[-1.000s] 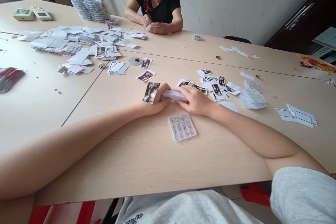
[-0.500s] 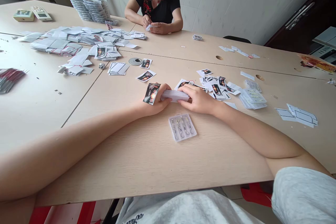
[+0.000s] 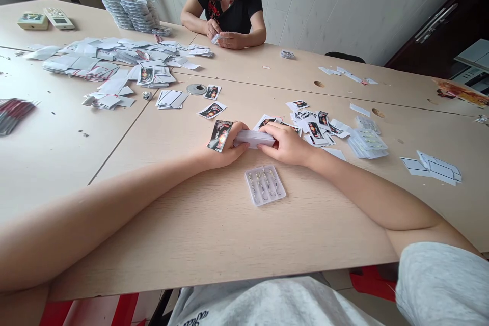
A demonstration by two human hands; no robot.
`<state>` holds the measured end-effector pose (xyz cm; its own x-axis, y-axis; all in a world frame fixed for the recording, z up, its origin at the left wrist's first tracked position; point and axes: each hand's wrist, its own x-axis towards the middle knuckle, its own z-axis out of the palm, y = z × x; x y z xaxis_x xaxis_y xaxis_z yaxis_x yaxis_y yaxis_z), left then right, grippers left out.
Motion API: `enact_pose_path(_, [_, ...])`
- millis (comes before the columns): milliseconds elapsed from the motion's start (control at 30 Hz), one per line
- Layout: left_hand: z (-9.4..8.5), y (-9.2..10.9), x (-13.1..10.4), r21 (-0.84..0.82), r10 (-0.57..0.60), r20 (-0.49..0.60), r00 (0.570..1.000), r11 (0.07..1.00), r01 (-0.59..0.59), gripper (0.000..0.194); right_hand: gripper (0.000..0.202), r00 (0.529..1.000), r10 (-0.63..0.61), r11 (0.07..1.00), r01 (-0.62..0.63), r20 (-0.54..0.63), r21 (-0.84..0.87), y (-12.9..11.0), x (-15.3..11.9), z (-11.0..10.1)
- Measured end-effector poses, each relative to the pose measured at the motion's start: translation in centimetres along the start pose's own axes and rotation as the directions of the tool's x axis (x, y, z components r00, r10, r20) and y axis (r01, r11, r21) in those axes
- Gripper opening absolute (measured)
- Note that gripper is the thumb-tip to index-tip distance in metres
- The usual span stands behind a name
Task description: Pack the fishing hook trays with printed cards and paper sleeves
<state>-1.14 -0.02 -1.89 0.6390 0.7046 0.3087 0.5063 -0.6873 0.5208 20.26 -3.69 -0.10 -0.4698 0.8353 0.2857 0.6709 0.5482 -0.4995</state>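
Note:
My left hand [image 3: 234, 148] is closed on the left end of a whitish stack [image 3: 253, 138], which looks like cards or thin cases. A black printed card [image 3: 220, 135] rests against the back of that hand. The fingers of my right hand [image 3: 284, 142] grip the stack's right end. Just below both hands, a clear plastic box [image 3: 265, 185] with several hooks in it lies on the table. Beyond my right hand is a loose heap of printed cards [image 3: 315, 129].
Clear boxes [image 3: 368, 143] are stacked at the right, near white cards [image 3: 440, 167]. Paper packets [image 3: 87, 58] cover the left back, by tall stacks of packs [image 3: 132, 11]. Across the table [image 3: 198, 244], a person [image 3: 229, 10] handles a small item. A round lid [image 3: 196, 89] lies mid-table.

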Motion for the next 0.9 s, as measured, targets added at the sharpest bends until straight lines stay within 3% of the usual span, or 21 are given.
enact_pose_path(500, [-0.2,0.6,0.0,0.103,-0.066,-0.039,0.997,0.992,0.07,0.02,0.021,0.988,0.146,0.982,-0.138,-0.05,0.13,0.6,0.2,0.0])
enact_pose_path(700, [0.1,0.2,0.2,-0.117,-0.251,-0.032,0.967,0.962,0.246,0.021,0.033,0.956,0.292,0.893,-0.259,-0.036,0.368,1.3,0.3,0.2])
enact_pose_path(900, [-0.1,0.4,0.3,-0.229,-0.261,-0.037,0.964,0.942,0.246,0.02,0.025,0.964,0.255,0.863,-0.191,-0.078,0.467,0.9,0.7,0.5])
